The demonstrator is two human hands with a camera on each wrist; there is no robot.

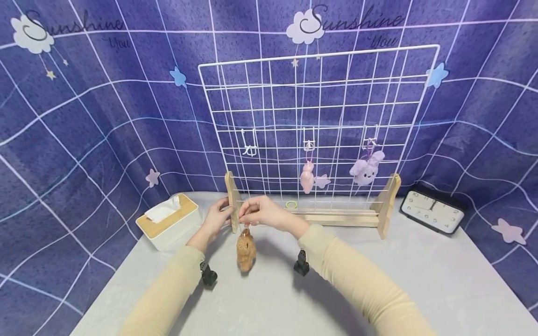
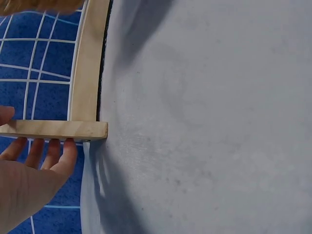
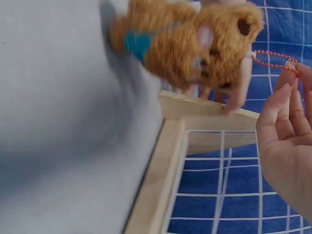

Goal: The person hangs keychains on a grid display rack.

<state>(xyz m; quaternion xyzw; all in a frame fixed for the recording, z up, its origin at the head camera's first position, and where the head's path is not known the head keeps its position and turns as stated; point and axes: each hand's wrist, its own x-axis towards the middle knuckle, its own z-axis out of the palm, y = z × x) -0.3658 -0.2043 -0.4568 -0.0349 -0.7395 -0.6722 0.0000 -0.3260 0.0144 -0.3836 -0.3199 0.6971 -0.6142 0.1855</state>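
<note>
My right hand (image 1: 266,212) pinches the orange bead chain (image 3: 273,63) of a brown plush bear keychain (image 1: 245,251) between thumb and fingertips. The bear hangs below the hand, in front of the rack's left end; its blue patch (image 3: 138,45) shows in the right wrist view. My left hand (image 1: 218,217) grips the wooden left end piece (image 2: 63,128) of the rack, thumb on one side and fingers on the other. A white wire grid (image 1: 319,105) rises from this wooden stand. An unoccupied white hook (image 1: 250,150) is on the grid's left side.
A pink plush keychain (image 1: 307,178) hangs from the middle hook, and a lilac plush (image 1: 366,171) from the right one. A tissue box (image 1: 170,226) stands at the left, a clock (image 1: 433,210) at the right. A yellow-green ring (image 1: 291,204) shows near the grid's base.
</note>
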